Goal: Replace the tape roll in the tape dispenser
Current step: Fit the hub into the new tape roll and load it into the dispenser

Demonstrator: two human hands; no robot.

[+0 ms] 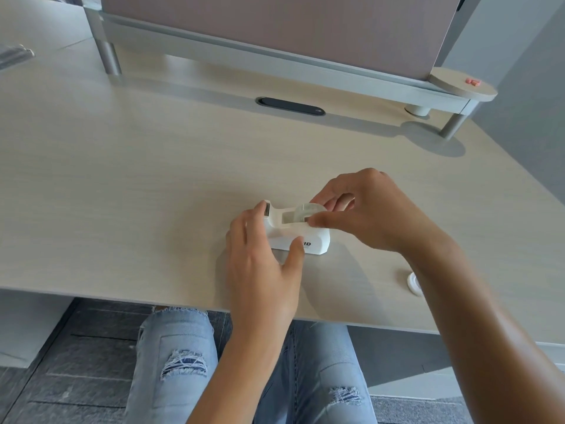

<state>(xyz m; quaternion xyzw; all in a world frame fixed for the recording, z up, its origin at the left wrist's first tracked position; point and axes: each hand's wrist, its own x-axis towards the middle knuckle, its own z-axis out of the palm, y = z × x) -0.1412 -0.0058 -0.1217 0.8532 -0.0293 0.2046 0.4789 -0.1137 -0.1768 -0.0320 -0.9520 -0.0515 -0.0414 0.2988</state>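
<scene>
A white tape dispenser (315,237) stands on the pale wooden desk (122,185), its cutter end pointing left. My left hand (260,255) grips its left half, thumb on the near side and fingers over the cutter end. My right hand (367,212) pinches a clear tape roll (305,212) between thumb and fingers, with the roll sitting partly in the dispenser's well. A second small white roll or core (413,284) lies on the desk to the right, half hidden behind my right forearm.
A raised monitor shelf (275,56) on grey legs runs along the back, with a round wooden disc (461,84) at its right end. A black cable slot (290,106) sits in the desk. My knees in torn jeans show below the desk's front edge.
</scene>
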